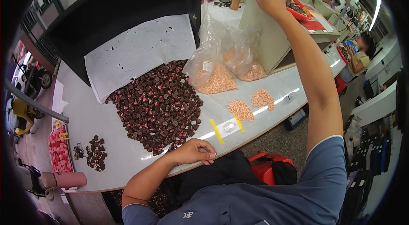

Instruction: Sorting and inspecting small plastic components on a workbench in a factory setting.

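At the table's front edge my left hand (pixel 194 151) is closed, thumb and fingertips pressed together; anything between them is too small to make out. My right arm is stretched far out to the upper right. There my right hand (pixel 271 0) curls round the near end of a red tray (pixel 305 17) on top of a beige cabinet; part of its grip is hidden. Small dark pieces fill the tray. A large pile of dark brown pieces with pink-red spots (pixel 159 103) covers the table beyond my left hand. Two small heaps of tan pieces (pixel 240 109) lie to its right.
Clear plastic bags of tan pieces (pixel 216 79) stand beside the beige cabinet (pixel 266 33). Yellow tape (pixel 217 131) marks the table near a small clear object (pixel 229 127). At left are a pink-filled tray (pixel 60 148), a pink bottle (pixel 70 180) and a small dark heap (pixel 96 153). People sit farther back.
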### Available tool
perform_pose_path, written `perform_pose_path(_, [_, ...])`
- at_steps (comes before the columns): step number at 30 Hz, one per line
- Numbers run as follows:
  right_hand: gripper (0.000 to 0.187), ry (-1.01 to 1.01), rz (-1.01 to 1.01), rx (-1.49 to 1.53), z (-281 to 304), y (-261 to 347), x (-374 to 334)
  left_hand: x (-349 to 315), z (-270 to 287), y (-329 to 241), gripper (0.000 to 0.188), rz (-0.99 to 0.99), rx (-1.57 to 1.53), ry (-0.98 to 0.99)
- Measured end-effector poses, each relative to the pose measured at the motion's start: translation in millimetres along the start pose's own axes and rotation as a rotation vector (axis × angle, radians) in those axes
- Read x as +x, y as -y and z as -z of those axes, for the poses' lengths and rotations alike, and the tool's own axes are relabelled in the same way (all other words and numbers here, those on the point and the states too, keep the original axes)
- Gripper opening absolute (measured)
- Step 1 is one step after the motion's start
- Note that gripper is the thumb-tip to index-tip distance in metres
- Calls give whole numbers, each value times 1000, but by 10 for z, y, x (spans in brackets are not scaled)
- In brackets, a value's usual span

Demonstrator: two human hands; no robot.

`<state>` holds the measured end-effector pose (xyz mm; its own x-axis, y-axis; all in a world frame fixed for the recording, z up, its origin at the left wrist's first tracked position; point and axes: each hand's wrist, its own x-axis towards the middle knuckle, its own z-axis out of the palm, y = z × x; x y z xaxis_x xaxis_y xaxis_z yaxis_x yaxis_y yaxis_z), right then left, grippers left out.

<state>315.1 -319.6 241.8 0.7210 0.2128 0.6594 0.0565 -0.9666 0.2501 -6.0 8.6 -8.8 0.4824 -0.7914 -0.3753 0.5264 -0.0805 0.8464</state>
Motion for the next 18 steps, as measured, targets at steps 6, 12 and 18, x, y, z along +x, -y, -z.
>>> perform_pose_path(6, [29,-591,159,340,728,353,-1089,-18,-7,5,17,16,19,-13])
perform_pose_path(12, [33,-484,-3,569,834,562,-2756,-3,-4,16,17,1,5,-34])
perform_pose_path(18, [21,-434,-573,1135,550,987,-3703,-5,8,-65,16,12,-9,-82])
